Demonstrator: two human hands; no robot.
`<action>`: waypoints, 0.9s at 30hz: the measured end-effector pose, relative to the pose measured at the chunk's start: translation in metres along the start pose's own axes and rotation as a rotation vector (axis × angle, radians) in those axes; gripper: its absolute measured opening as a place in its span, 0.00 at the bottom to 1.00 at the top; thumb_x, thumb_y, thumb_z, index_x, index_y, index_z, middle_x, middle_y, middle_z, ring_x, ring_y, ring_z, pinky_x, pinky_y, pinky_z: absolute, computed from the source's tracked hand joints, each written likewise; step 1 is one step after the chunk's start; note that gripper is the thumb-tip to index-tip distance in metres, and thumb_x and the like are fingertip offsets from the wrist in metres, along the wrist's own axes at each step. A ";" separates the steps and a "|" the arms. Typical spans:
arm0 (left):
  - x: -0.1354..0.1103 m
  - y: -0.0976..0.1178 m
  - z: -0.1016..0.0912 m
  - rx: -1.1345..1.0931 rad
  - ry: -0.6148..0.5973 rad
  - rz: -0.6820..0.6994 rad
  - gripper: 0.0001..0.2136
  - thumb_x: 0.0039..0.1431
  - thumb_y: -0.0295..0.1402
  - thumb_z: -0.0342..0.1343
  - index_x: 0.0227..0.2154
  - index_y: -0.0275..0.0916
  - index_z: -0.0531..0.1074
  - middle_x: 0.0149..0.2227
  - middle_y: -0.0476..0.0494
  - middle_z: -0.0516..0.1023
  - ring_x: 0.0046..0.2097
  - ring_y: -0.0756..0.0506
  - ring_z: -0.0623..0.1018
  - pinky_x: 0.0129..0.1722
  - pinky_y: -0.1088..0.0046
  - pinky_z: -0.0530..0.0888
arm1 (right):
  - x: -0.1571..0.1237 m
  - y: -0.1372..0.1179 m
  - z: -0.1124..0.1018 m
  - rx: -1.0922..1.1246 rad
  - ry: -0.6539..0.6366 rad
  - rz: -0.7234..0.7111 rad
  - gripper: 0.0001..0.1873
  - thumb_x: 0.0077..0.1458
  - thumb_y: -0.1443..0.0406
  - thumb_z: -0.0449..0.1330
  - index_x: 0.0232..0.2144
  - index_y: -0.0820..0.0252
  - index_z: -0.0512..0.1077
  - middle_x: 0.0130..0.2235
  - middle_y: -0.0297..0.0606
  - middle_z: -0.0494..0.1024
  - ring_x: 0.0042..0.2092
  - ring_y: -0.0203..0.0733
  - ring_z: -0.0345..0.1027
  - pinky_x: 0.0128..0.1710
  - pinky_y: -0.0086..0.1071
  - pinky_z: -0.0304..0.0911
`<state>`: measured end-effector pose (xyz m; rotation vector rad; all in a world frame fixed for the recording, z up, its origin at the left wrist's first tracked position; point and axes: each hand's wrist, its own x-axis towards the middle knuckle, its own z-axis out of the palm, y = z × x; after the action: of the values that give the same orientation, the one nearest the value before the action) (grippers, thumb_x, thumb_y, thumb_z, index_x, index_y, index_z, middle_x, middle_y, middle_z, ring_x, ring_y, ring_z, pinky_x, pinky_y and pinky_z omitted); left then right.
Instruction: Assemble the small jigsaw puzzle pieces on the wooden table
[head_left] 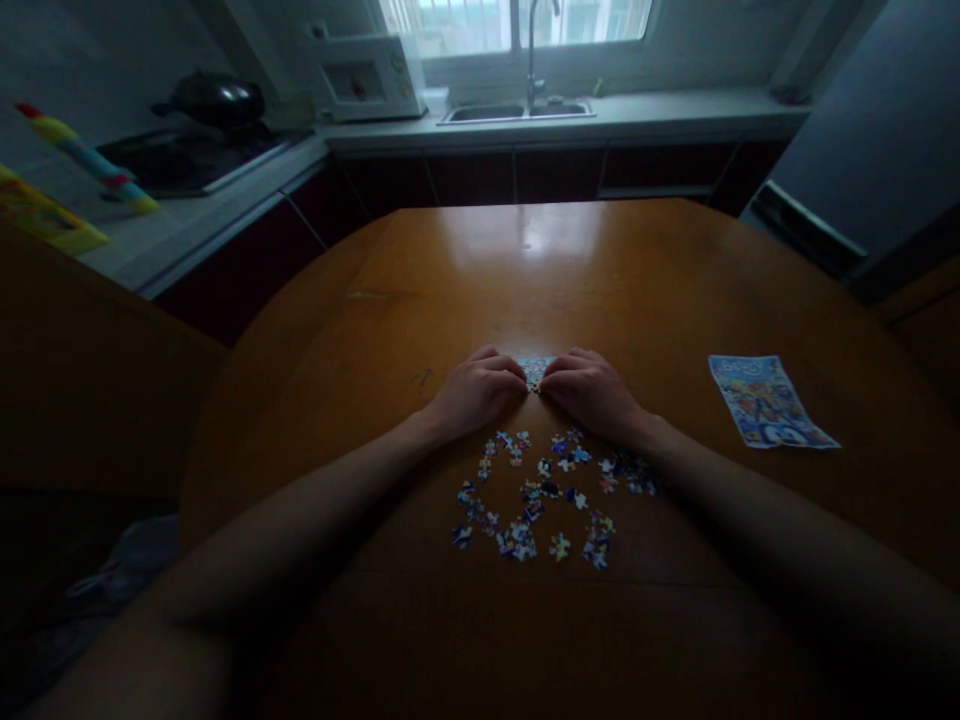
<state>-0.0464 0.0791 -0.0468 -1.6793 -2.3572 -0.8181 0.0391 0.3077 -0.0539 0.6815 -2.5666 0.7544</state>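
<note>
A joined section of a jigsaw puzzle (537, 368), mostly pale blue, lies flat on the wooden table between my hands. At its near edge is a small yellowish puzzle piece (534, 386). My left hand (486, 387) is closed, with thumb and fingertips pinched on the left side of this edge. From the other side, my right hand (589, 390) pinches the same edge with bent fingers. My fingers partly cover the section's sides. Many loose puzzle pieces (517, 540) are scattered nearer to me, below both hands, some close to my right forearm.
A creased picture sheet (772, 400) with colourful cartoon figures lies to the right on the wooden table (525, 270). Beyond the table are a counter with a sink (517, 112), a microwave (367, 78), and a dark pan (217, 100) on the stove at left.
</note>
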 end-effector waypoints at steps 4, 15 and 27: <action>0.001 0.000 0.000 0.006 -0.003 -0.009 0.13 0.66 0.25 0.51 0.37 0.44 0.82 0.42 0.46 0.83 0.42 0.45 0.74 0.45 0.64 0.73 | 0.000 0.001 0.001 -0.024 -0.023 -0.014 0.13 0.66 0.66 0.57 0.35 0.53 0.82 0.39 0.37 0.82 0.41 0.42 0.69 0.46 0.38 0.62; 0.000 0.001 0.001 -0.004 0.002 0.007 0.13 0.66 0.25 0.51 0.37 0.42 0.81 0.42 0.46 0.82 0.42 0.45 0.74 0.45 0.65 0.72 | -0.001 -0.003 -0.001 -0.069 -0.055 -0.016 0.14 0.66 0.67 0.56 0.36 0.53 0.82 0.41 0.41 0.79 0.45 0.46 0.66 0.46 0.40 0.66; 0.000 0.005 0.000 0.035 -0.033 0.019 0.14 0.68 0.26 0.49 0.45 0.42 0.79 0.43 0.42 0.79 0.44 0.44 0.74 0.47 0.63 0.73 | -0.003 -0.002 -0.001 -0.047 -0.048 0.034 0.13 0.62 0.69 0.58 0.38 0.52 0.82 0.41 0.42 0.77 0.47 0.48 0.65 0.46 0.41 0.65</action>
<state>-0.0423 0.0807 -0.0453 -1.7112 -2.3588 -0.7471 0.0427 0.3075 -0.0541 0.6507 -2.6363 0.6940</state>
